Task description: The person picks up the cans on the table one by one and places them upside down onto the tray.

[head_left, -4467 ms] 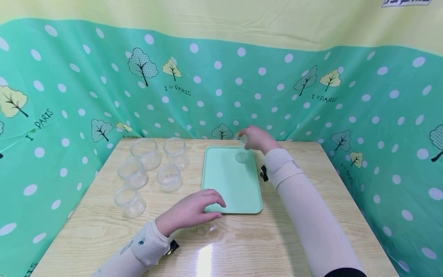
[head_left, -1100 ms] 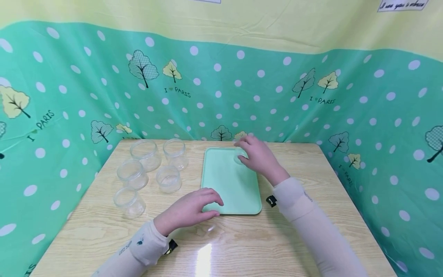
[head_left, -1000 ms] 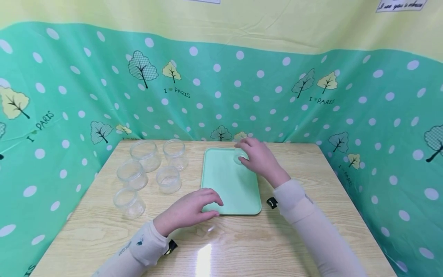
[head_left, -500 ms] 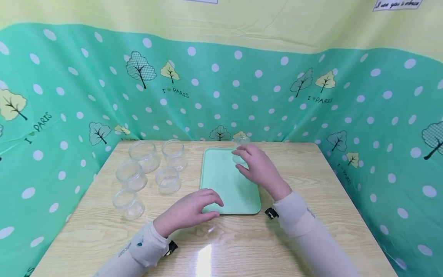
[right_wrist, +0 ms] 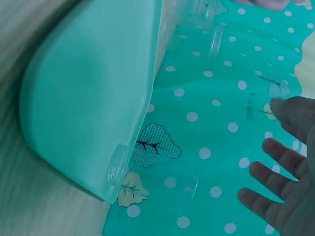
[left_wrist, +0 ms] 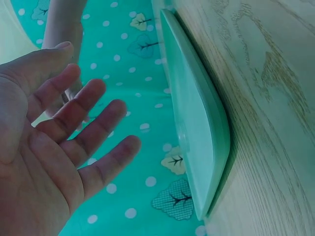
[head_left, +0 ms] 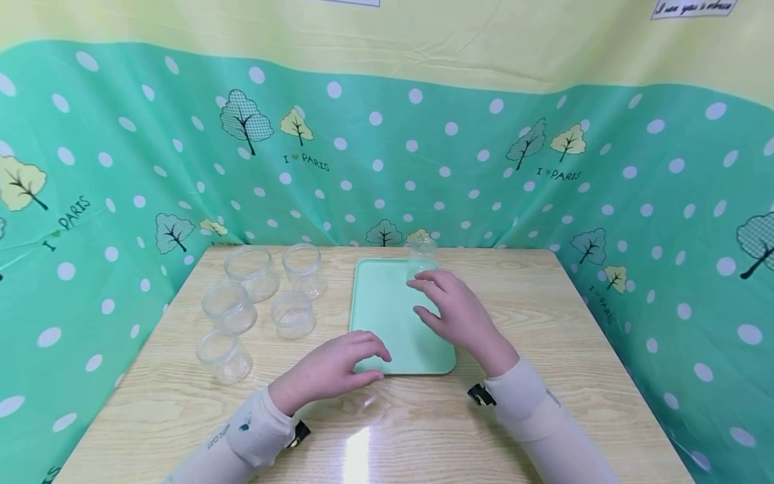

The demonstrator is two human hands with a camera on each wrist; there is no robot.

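A tall, slim clear jar (head_left: 422, 257) stands upright at the back right corner of the pale green tray (head_left: 399, 323). My right hand (head_left: 456, 312) hovers over the tray's right side, in front of the jar, fingers spread and holding nothing. In the right wrist view the jar's ringed base (right_wrist: 117, 164) shows on the tray, apart from the fingers. My left hand (head_left: 332, 366) is at the tray's front left corner, its fingers loosely bent around nothing. The left wrist view shows that palm (left_wrist: 39, 162) beside the tray edge (left_wrist: 216, 123).
Left of the tray, several clear jars stand on the wooden table (head_left: 532, 296): a wide jar (head_left: 252, 272), a taller jar (head_left: 305, 272), a low jar (head_left: 293, 314) and others nearer the front. A patterned green cloth (head_left: 387, 154) hangs behind and at both sides.
The right hand, earlier gripping the jar at the tray's back right, has let it go and drawn back toward the front. The jar stays there. The left hand has hardly moved.
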